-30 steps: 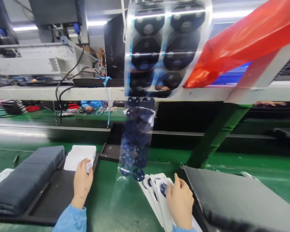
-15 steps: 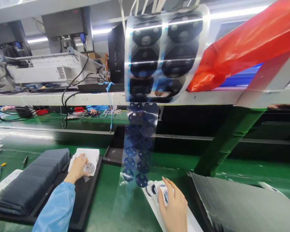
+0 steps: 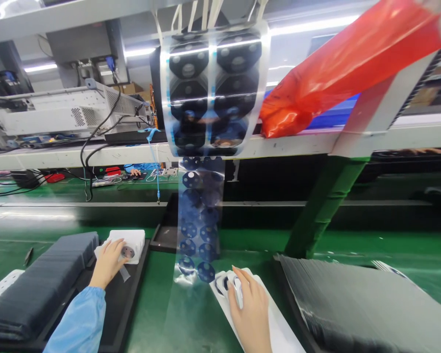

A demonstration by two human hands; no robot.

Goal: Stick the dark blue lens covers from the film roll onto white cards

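My left hand (image 3: 108,262) reaches over a small stack of white panels (image 3: 136,240) at the far end of a black tray (image 3: 132,299). Its fingers stretch across the top panel, beside a grey disc (image 3: 128,252); a translucent tab (image 3: 125,273) sticks out below the thumb. On the right, my right hand (image 3: 253,309) has thumb and fingers curved around the far end of a long white panel (image 3: 279,323), by dark round openings. A clear film strip (image 3: 182,206) with dark blue octagonal stickers (image 3: 206,272) hangs between my hands, its lower end near that panel.
Above hangs the sticker roll (image 3: 209,93), in front of a white shelf edge (image 3: 286,144). Stacked dark grey sheets (image 3: 47,279) stand left, more grey sheets (image 3: 360,304) right. A red plastic bag (image 3: 334,73) and green-wrapped post (image 3: 327,206) are at right; another person's hand (image 3: 135,172) shows far back.
The view has shifted, so the roll and red bag appear further left. Both hands stay at their panels; more of the translucent tab shows below my left thumb.
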